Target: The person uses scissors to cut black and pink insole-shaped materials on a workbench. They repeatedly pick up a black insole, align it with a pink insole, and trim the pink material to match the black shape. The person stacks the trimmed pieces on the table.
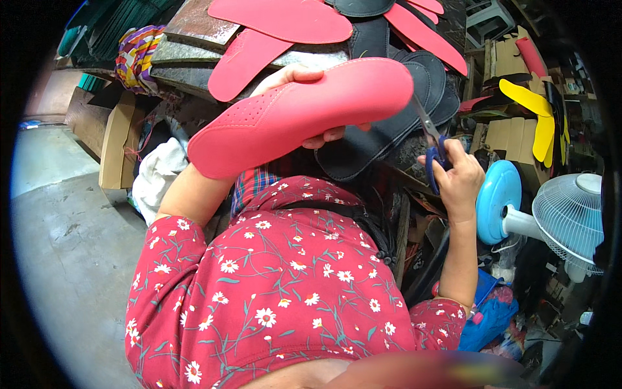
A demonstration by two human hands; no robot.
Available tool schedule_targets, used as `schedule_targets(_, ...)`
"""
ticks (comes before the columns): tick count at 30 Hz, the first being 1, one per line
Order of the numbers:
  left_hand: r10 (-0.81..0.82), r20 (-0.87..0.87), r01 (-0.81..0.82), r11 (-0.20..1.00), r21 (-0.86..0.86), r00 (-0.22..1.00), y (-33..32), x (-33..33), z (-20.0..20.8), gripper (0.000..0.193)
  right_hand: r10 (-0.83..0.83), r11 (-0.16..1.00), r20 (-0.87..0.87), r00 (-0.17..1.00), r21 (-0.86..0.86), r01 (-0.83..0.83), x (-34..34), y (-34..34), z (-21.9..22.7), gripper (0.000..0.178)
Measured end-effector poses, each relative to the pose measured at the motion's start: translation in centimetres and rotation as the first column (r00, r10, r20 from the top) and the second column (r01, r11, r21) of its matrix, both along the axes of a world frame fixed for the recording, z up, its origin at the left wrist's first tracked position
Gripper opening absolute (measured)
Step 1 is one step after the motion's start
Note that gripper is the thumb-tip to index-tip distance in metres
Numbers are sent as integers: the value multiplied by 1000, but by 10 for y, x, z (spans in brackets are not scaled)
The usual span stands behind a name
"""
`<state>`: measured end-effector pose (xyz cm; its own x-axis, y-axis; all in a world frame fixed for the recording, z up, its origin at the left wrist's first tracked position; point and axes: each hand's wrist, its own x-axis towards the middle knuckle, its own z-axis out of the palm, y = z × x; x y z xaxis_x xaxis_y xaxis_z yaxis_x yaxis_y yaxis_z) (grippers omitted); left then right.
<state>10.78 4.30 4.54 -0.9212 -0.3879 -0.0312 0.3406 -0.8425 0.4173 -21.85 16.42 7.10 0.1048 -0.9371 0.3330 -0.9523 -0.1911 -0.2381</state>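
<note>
A red stitched insole [304,113], with rows of small holes along part of it, is held up in front of me. My left hand [301,74] grips it from behind; the thumb side shows at its far edge and fingertips at the near edge. My right hand [459,172] holds scissors [433,139] by their dark blue handles. Their blades point up and left toward the insole's right end; whether they touch it I cannot tell. Beneath lie black stitched pieces [363,149]. More red insoles [249,61] are spread at the far side of the work surface.
At the right stand a fan with a white cage [570,207] and a round blue base [499,201], close to my right forearm. Yellow insole-shaped pieces [538,120] rest on cardboard behind it. A cardboard piece [116,142] and white cloth [159,172] are at the left.
</note>
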Motion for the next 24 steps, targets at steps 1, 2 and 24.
schedule_targets(1, -10, -27, 10, 1000, -18, 1000, -1, -4, 2, 70, 10, 999, -18, 1000, 38, -10, -2, 0, -5, 37)
schedule_targets(2, 53, 83, -43, 993, -113, 995, -3, -7, 5, 68, -32, 992, 65, 997, 125, 24, -4, 0, -9, 32)
schedule_targets(24, 829, 127, 360, -94, -928, 545, 49, -80, -4, 64, -283, 911, 701, 654, 410, -45, 25, -21, -30, 25)
